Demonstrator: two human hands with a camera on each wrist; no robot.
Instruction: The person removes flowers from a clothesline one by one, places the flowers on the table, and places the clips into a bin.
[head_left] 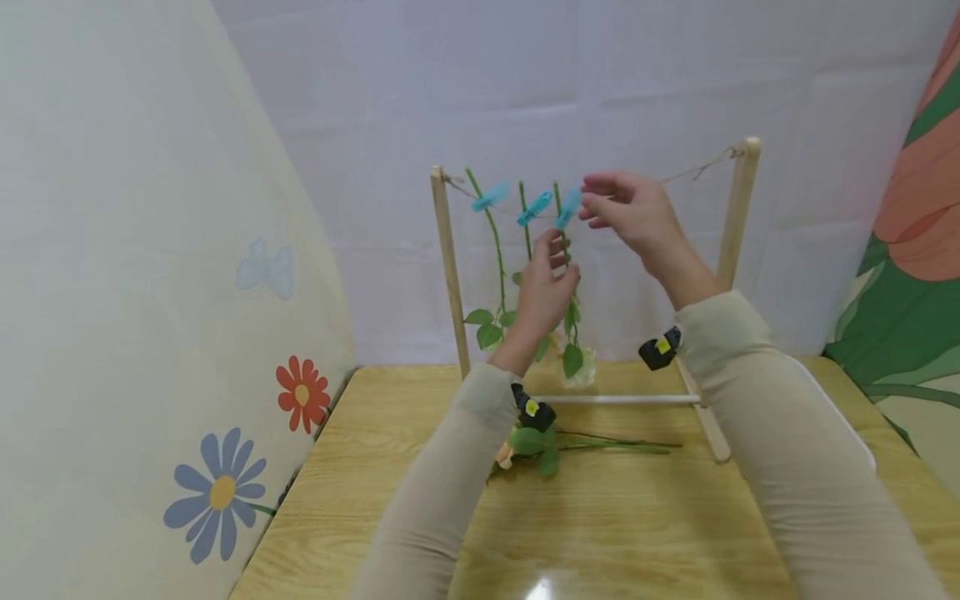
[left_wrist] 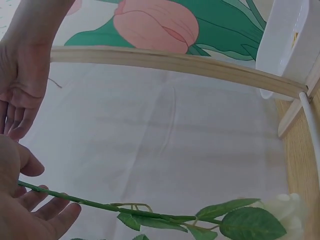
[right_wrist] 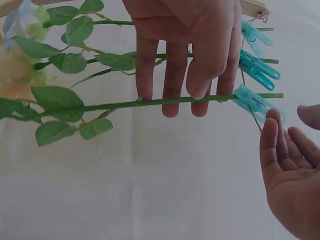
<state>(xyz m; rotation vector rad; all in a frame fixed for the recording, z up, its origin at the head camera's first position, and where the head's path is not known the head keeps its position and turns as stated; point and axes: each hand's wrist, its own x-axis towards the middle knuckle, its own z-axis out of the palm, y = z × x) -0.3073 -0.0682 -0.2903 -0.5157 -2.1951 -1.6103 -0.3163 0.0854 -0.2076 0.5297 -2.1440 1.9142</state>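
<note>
Three artificial flowers hang stem-up from a thin cord (head_left: 678, 176), each held by a blue clothespin, with leaves and blooms below. My left hand (head_left: 546, 287) is at the rightmost stem (right_wrist: 150, 103); its fairly straight fingers lie behind the stem, and the thumb stands apart from it. A white bloom (left_wrist: 289, 215) is at that flower's lower end. My right hand (head_left: 633, 215) is beside the rightmost clothespin (right_wrist: 251, 100), fingers loosely bent and thumb apart, nothing between them. Fingertips come close to the clip; contact is unclear. The middle clothespin (head_left: 535, 208) and left clothespin (head_left: 491, 197) grip the other stems.
A wooden stand with a left post (head_left: 449, 275) and right post (head_left: 739, 212) carries the cord; a white bar (head_left: 622, 400) joins it low down. Another flower (head_left: 550, 458) lies on the table (head_left: 390, 467), partly behind my left wrist. A white tray (left_wrist: 282, 37) stands at right.
</note>
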